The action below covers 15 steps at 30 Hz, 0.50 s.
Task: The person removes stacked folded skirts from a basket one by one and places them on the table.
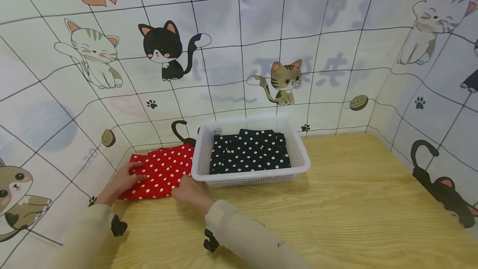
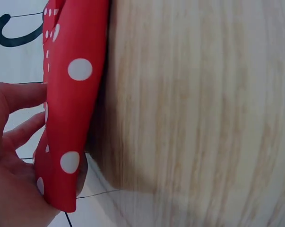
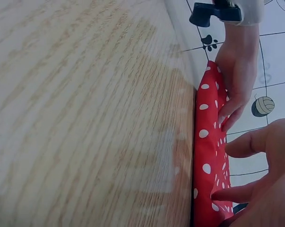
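Observation:
A folded red cloth with white dots (image 1: pixel 160 173) lies at the left end of the table, against the wall. My left hand (image 1: pixel 125 179) holds its left edge; in the left wrist view fingers (image 2: pixel 26 97) are over the cloth and part of a digit shows beneath it. At the cloth's right front corner is my right hand (image 1: pixel 192 192). Its thumb and a finger (image 3: pixel 237 193) stand apart over the dotted top in the right wrist view, the finger touching it. The other right fingers are hidden.
Just right of the red cloth stands a white plastic basket (image 1: pixel 246 177), holding folded black cloth with white dots (image 1: pixel 250 150). A wood-grain tabletop (image 1: pixel 336 202) extends to the right. Cat-patterned walls (image 1: pixel 224 53) border it at the back and sides.

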### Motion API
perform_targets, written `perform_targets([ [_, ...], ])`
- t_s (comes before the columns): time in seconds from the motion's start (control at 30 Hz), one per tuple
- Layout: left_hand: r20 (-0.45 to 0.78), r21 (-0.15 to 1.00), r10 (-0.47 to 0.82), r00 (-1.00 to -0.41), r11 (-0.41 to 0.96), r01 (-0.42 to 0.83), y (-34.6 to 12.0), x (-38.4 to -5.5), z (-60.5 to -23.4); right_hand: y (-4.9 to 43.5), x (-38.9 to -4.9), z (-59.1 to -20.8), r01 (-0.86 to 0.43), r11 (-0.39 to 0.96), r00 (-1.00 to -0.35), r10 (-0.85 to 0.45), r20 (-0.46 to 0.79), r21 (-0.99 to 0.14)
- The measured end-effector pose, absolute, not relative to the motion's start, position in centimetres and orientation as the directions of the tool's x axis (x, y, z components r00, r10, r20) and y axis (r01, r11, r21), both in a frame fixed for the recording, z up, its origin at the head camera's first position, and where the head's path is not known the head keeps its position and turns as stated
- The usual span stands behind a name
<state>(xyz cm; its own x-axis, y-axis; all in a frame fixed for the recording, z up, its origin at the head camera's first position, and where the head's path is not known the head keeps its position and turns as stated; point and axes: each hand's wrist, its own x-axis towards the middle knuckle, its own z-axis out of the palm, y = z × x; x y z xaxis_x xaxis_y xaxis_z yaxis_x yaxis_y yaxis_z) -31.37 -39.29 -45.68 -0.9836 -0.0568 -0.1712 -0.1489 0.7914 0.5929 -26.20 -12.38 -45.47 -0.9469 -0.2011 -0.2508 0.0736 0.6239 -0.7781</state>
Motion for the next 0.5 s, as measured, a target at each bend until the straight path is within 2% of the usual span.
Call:
perform_targets([
  [0.17,-0.153,0.553,-0.045,-0.987,0.824,-0.123,-38.8,-31.1,-46.0,-12.0,-25.9,-45.4,0.046,0.674,-0.944,-0.212,-0.253,-0.737],
  [0.4,-0.078,0.456,-0.044,-0.996,0.887,-0.075,-38.1,-31.5,-46.1,-11.8,-25.3,-44.6,-0.269,0.826,-0.923,-0.368,-0.112,-0.495],
  [0.5,-0.055,0.432,-0.060,-0.997,0.898,-0.078,-37.7,-31.6,-46.4,-11.8,-24.8,-43.7,-0.335,0.823,-0.905,-0.417,-0.087,-0.459],
])
